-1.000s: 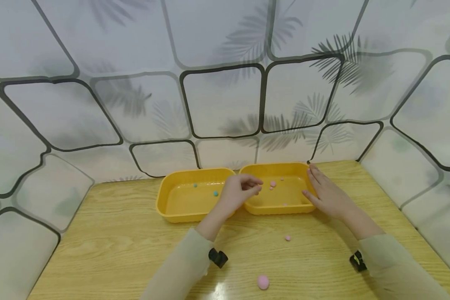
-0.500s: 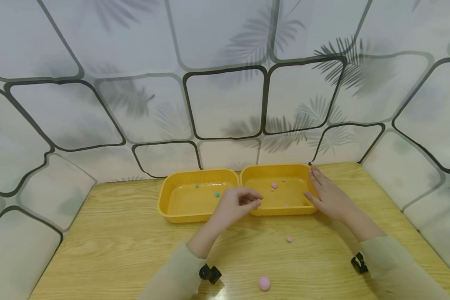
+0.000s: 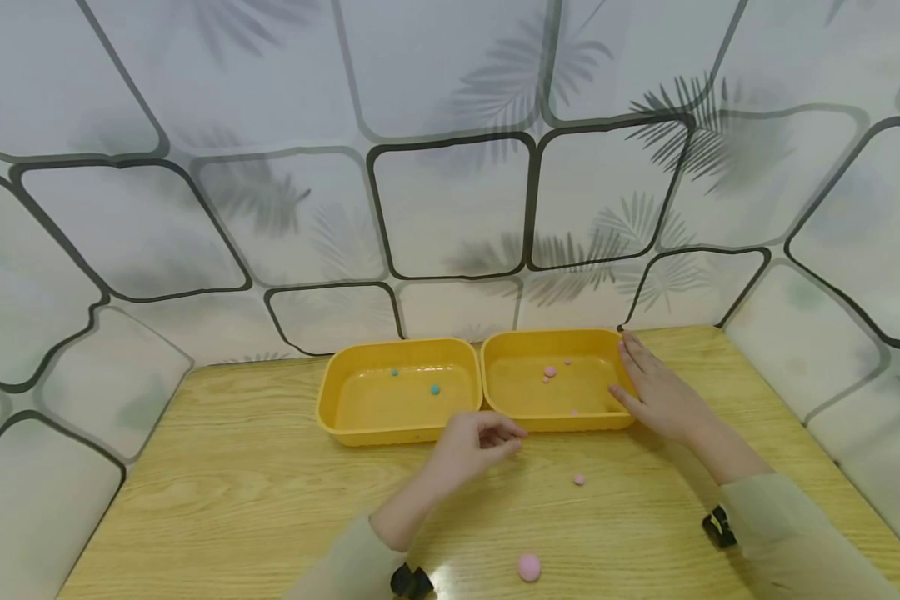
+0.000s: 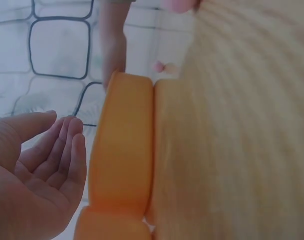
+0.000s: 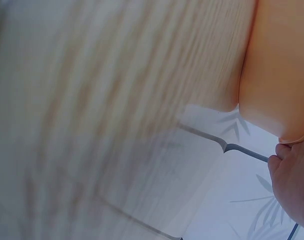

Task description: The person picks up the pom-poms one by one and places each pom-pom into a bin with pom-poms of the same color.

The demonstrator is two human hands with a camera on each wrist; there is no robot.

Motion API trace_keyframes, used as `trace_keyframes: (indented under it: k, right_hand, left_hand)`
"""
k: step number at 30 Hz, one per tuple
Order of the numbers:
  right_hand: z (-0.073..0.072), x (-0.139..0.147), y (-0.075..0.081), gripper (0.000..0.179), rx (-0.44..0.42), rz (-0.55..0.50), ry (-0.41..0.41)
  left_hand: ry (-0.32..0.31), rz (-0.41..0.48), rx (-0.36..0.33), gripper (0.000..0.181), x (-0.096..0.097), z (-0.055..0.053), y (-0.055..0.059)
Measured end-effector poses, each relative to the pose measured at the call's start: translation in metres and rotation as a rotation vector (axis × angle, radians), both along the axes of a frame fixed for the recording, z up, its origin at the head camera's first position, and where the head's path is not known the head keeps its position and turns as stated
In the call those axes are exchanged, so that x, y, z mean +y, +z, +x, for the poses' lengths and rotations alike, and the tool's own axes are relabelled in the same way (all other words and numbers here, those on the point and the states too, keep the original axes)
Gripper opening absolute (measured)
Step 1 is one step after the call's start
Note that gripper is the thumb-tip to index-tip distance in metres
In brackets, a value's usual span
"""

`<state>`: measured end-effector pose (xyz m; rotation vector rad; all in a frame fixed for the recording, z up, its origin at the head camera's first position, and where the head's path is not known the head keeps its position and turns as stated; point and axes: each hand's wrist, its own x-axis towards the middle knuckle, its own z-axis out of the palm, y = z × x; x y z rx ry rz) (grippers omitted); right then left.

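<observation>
Two yellow trays stand side by side at the back of the table. Small blue-green balls, such as this ball [image 3: 435, 389], lie in the left tray [image 3: 371, 417]. Several small pink balls, among them this ball [image 3: 549, 372], lie in the right tray [image 3: 517, 404]. My left hand [image 3: 471, 450] hovers in front of where the trays meet, fingers loosely bent and nothing visible between them; the left wrist view shows the thumb apart from the fingertips. My right hand [image 3: 663, 396] rests on the right tray's right end with straight fingers, thumb over the rim.
A small pink ball [image 3: 579, 480] lies on the wooden table [image 3: 232, 483] in front of the right tray. Closer to me is a larger pink ball [image 3: 528, 567]. Patterned cloth walls [image 3: 450, 208] enclose the table at the back and sides.
My left hand has drawn back toward me, from over the trays' inner ends to in front of them. The right hand stays on the right tray. The balls appear unmoved.
</observation>
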<state>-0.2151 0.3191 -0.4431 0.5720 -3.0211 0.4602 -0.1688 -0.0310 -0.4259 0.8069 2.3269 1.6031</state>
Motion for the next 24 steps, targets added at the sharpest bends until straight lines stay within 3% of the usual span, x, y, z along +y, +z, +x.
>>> trace_keyframes:
  k: [6,11,19,24]
  right_hand:
    - [0.000,0.001,-0.001,0.084,-0.013,0.001,0.001]
    - [0.000,0.001,-0.001,0.085,-0.009,0.000,0.002]
    - [0.000,0.000,0.000,0.085,-0.007,0.002,0.001]
    - [-0.001,0.000,0.000,0.085,-0.007,0.001,0.000]
  left_hand:
    - [-0.001,-0.076,-0.057,0.012,-0.002,0.013,-0.013]
    - [-0.020,-0.101,-0.057,0.010,-0.003,0.022,-0.019]
    - [-0.123,-0.091,-0.110,0.018,-0.007,0.033,-0.027]
    - [-0.182,-0.132,-0.114,0.024,-0.010,0.039,-0.030]
